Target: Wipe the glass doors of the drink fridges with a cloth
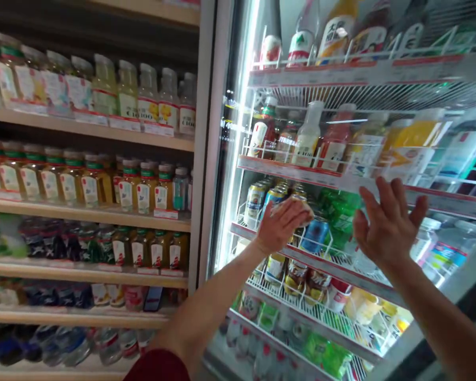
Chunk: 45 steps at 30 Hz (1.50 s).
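My left hand (280, 225) reaches into the open cooler and closes round a can (299, 203) on the middle wire shelf (341, 264), next to a blue can (316, 233) and a row of other cans (262, 196). My right hand (386, 225) is raised in front of the same shelf with its fingers spread and holds nothing. It hovers just right of the green bottles (339, 209).
The cooler has several wire shelves of bottles and cans; a shelf edge (341, 177) runs just above my hands. The cooler frame (210, 159) stands to the left. Beyond it, wooden shelves (87, 214) hold rows of drink bottles.
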{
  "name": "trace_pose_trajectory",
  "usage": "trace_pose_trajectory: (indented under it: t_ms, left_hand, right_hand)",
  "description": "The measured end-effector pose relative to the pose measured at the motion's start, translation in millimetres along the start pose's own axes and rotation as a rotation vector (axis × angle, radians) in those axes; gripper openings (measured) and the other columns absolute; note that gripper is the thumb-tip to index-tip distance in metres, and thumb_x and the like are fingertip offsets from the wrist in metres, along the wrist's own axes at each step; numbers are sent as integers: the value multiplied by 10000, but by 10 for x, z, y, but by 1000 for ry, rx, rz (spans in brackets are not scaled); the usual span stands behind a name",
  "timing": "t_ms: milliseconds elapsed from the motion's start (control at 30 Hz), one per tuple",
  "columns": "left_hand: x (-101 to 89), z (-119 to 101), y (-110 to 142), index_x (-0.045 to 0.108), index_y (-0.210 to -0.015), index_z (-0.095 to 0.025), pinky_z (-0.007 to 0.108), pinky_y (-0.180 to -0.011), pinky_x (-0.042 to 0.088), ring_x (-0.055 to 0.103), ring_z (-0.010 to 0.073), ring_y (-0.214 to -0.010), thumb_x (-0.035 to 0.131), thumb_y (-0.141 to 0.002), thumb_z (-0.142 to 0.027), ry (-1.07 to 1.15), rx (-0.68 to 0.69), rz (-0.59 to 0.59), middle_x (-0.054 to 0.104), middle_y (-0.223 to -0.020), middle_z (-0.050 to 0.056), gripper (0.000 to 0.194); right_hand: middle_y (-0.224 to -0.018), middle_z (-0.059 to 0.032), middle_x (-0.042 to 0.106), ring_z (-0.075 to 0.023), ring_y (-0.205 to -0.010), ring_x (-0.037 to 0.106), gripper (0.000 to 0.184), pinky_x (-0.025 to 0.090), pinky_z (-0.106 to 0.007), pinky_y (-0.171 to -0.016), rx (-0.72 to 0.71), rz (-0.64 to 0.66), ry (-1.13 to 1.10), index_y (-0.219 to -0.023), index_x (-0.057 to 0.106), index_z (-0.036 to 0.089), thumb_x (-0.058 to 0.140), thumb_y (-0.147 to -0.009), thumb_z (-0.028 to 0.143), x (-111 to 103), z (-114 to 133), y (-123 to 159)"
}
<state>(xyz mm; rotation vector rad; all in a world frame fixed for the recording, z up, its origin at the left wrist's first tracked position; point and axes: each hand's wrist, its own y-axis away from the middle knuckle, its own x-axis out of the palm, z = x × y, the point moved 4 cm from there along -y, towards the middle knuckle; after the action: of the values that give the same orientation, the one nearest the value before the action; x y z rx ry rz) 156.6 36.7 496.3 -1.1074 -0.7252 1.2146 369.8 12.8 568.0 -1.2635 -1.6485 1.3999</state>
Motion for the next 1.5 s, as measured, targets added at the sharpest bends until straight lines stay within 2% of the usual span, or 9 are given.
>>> trace_pose_trajectory:
  t_ms: [200,433,633,700,900,1100,1267,1333,1500]
  left_hand:
    - [-25,513,-25,381,-1357,-143,495,-1152,59,229,208,-1381,305,-900,-196,-29,-521,-162,364,-1436,138,466]
    - [94,-891,-122,438,-1310,-294,468,-1165,48,197,166,-1390,414,-881,-217,101,216,-44,435,-1404,-21,437]
    - [65,-608,-567,363,-1367,-211,435,-1162,74,243,160,-1376,342,-906,-196,127,-303,-249,446,-1390,85,462]
    - [76,-784,-662,368,-1364,-203,443,-1158,93,223,173,-1384,356,-900,-188,137,-304,-242,428,-1404,86,465]
    - [108,-1820,-633,442,-1307,-270,430,-1168,92,202,155,-1389,401,-883,-199,179,516,-40,399,-1429,-32,433]
    - [184,-1694,-1245,333,-1386,-220,513,-1142,130,199,210,-1392,352,-891,-173,184,160,11,366,-1447,52,498]
    - [155,-2253,-947,381,-1351,-250,405,-1131,241,262,166,-1369,407,-876,-219,225,776,128,352,-1458,-4,477]
    - [169,-2298,-973,387,-1345,-251,406,-1128,246,273,162,-1364,406,-875,-217,226,850,131,351,-1459,-5,471]
    - [217,-2049,-1587,328,-1379,-217,527,-1127,176,217,208,-1386,341,-890,-162,215,445,32,344,-1461,35,493]
  right_hand:
    - [-1433,-94,394,-271,-1338,330,524,117,-511,-1118,8,27,40,-1322,445,255,543,-807,265,-163,-171,264]
    - [-1440,-99,381,-278,-1338,328,572,139,-518,-1110,-50,20,106,-1379,349,257,503,-827,263,-325,-296,463]
    - [-1427,-127,394,-286,-1340,322,581,165,-537,-1095,13,14,216,-1387,338,218,500,-830,260,-671,-695,579]
    - [-1423,-128,401,-278,-1342,320,598,165,-534,-1098,6,15,229,-1397,319,221,506,-830,254,-750,-768,633]
    - [-1432,-107,393,-261,-1347,314,627,160,-527,-1105,-14,38,207,-1421,261,241,492,-838,238,-912,-851,693]
    - [-1449,-93,367,-263,-1349,310,636,159,-533,-1104,25,19,243,-1431,228,267,476,-845,240,-1116,-1024,737]
    - [-1435,-105,388,-262,-1339,329,638,170,-516,-1105,38,27,262,-1426,250,246,491,-836,233,-1237,-1137,839]
    - [-1437,-104,385,-265,-1341,325,643,169,-521,-1106,43,13,261,-1426,254,245,493,-830,224,-1288,-1181,847]
    - [-1439,-101,381,-276,-1343,321,637,182,-546,-1098,81,-28,274,-1428,249,255,472,-833,212,-1361,-1238,808]
